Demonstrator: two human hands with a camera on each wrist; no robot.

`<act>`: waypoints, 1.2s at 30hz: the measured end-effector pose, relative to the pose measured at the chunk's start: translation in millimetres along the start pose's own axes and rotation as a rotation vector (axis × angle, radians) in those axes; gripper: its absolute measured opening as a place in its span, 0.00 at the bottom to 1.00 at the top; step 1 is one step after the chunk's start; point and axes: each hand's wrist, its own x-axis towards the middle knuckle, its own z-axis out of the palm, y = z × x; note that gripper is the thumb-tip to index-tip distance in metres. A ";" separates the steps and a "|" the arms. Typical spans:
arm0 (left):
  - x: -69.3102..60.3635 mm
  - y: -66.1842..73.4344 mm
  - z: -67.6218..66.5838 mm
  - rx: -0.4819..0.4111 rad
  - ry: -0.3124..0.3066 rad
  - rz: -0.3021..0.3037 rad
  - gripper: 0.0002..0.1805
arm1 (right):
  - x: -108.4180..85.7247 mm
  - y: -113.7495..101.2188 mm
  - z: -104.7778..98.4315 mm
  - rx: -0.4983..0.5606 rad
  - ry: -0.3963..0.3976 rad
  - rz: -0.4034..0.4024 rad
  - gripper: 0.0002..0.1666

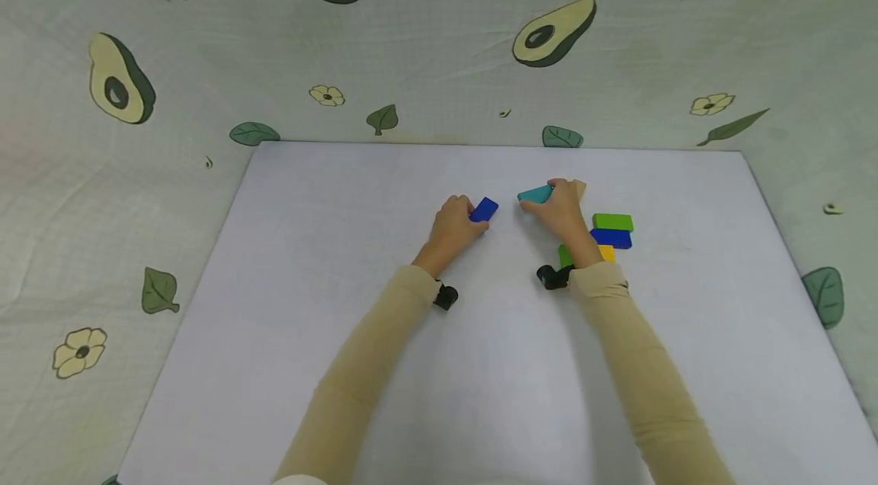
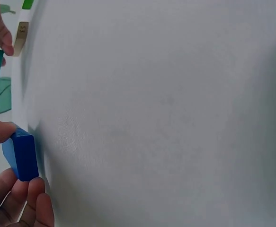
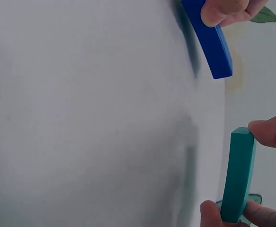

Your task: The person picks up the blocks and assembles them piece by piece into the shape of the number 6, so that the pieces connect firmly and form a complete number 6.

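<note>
Two opposite faces offer purchase: my left hand pinches a probably light, rigid blue block, right hand a teal block.

The right hand partly hides the wooden block; its wrist covers part of the yellow block. The right wrist view's top edge crops the held blue block.
</note>
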 end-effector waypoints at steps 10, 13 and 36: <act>-7.7 -21.5 -17.2 -0.025 0.002 -0.056 0.20 | 8.6 -6.4 32.6 -0.002 -0.026 0.006 0.46; -10.1 -27.5 -20.3 -0.027 0.008 -0.069 0.20 | 11.0 -10.6 41.0 0.006 -0.031 -0.009 0.46; -12.8 -50.0 -38.5 -0.133 -0.011 -0.194 0.21 | 25.6 -44.0 70.8 0.178 0.013 0.032 0.34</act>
